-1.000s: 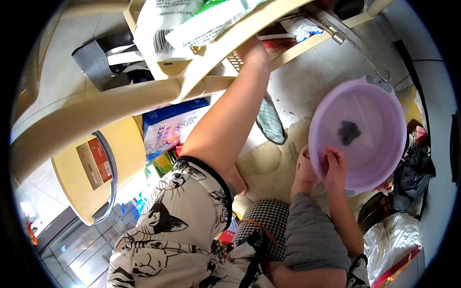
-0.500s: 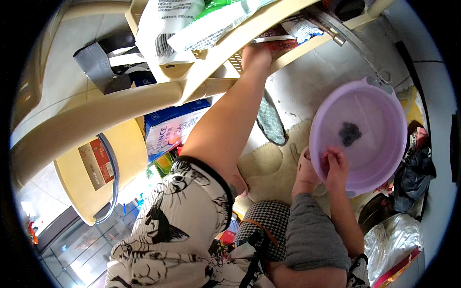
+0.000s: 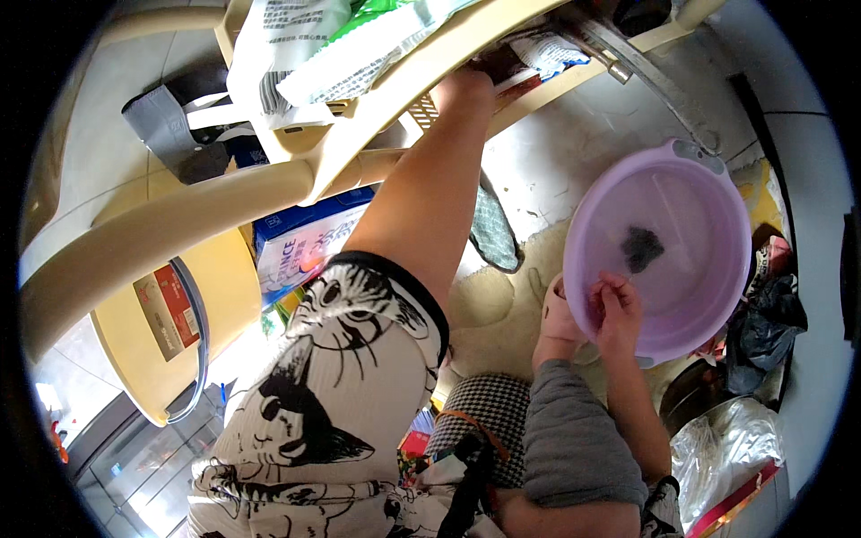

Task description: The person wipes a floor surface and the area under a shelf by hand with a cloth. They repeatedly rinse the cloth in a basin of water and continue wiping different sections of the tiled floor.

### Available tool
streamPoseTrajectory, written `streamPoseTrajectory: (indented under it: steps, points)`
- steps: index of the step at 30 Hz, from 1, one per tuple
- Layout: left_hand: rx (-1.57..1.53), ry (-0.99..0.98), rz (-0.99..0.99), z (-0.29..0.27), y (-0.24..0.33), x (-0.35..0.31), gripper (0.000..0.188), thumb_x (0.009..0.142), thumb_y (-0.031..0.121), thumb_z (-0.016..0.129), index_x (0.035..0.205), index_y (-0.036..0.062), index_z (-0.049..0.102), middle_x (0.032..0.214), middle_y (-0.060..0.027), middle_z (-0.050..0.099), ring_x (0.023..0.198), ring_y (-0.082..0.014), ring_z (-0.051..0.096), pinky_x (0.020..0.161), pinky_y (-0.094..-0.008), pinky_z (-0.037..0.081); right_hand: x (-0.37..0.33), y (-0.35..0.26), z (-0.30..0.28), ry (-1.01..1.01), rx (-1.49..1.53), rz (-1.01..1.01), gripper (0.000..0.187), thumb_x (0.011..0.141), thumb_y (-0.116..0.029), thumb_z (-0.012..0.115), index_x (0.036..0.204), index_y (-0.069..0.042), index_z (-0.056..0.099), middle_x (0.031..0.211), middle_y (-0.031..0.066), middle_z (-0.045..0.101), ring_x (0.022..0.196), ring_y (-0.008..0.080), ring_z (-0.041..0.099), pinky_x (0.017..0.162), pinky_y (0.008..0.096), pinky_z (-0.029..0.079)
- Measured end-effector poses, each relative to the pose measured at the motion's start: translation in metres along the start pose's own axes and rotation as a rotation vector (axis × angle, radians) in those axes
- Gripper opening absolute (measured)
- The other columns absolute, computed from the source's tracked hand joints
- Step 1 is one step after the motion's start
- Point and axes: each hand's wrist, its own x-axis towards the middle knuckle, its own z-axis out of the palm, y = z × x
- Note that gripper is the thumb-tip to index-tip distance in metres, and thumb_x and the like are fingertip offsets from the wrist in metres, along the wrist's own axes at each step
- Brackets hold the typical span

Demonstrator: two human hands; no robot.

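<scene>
A purple basin (image 3: 691, 336) stands on the floor to my right. A small dark, fuzzy-edged clump (image 3: 641, 248) lies at its bottom, left of the middle. My right hand (image 3: 619, 309) is at the basin's near left wall, beside the clump but apart from it. Its fingers are curled and pressed together; anything between them is hidden or too small to name. My left arm (image 3: 430, 188) stretches forward past a cream plastic rack (image 3: 179, 211), its far end bending down between two shelf edges. The fingers of that hand are out of sight.
A yellow bucket (image 3: 224, 296) and a blue-and-white box (image 3: 300, 242) stand at left. Bags (image 3: 305, 54) fill the rack. A pink slipper (image 3: 560, 309) is beside the basin, a green slipper (image 3: 493, 229) farther away. Black bags (image 3: 762, 327) and clear plastic (image 3: 726, 448) lie along the right wall.
The whole view has shifted slightly, with the scene sitting a little farther left. My right hand stays by the basin wall with its fingers still together, and my left arm remains at the rack.
</scene>
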Motion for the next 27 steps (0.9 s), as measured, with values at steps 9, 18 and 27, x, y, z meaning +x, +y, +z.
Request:
streamPoseTrajectory:
  steps: [9, 18, 27]
  points:
    - [0.169, -0.087, 0.058, -0.036, 0.0, -0.018, 0.043, 0.082, 0.034, 0.053, 0.118, 0.011, 0.051, 0.112, -0.0107, 0.059, 0.101, -0.0294, 0.057, 0.083, -0.0403, 0.047, -0.006, -0.007, 0.01, 0.026, -0.013, 0.035, 0.016, 0.088, 0.0, 0.045, 0.099, -0.002, 0.056, 0.079, 0.0013, 0.055, 0.064, 0.0079, 0.047, 0.057, 0.0207, 0.039]
    - [0.203, -0.167, 0.444, -0.113, 0.012, -0.108, 0.03, 0.086, 0.033, 0.053, 0.099, 0.0056, 0.057, 0.085, -0.0116, 0.065, 0.074, -0.0262, 0.064, 0.066, -0.0374, 0.05, -0.003, -0.005, 0.012, 0.045, 0.017, 0.003, 0.013, 0.089, -0.002, 0.045, 0.097, -0.002, 0.055, 0.077, 0.0012, 0.053, 0.063, 0.0085, 0.046, 0.056, 0.0207, 0.038]
    - [-1.204, -0.936, -0.491, -0.162, -0.009, -0.189, 0.03, 0.094, 0.032, 0.041, 0.106, 0.0072, 0.052, 0.084, -0.0049, 0.062, 0.059, -0.0098, 0.054, 0.051, -0.0247, 0.046, -0.003, -0.019, 0.014, 0.034, 0.021, -0.114, 0.014, 0.088, -0.003, 0.047, 0.101, -0.002, 0.053, 0.083, 0.0037, 0.055, 0.073, 0.0112, 0.05, 0.067, 0.0228, 0.041]
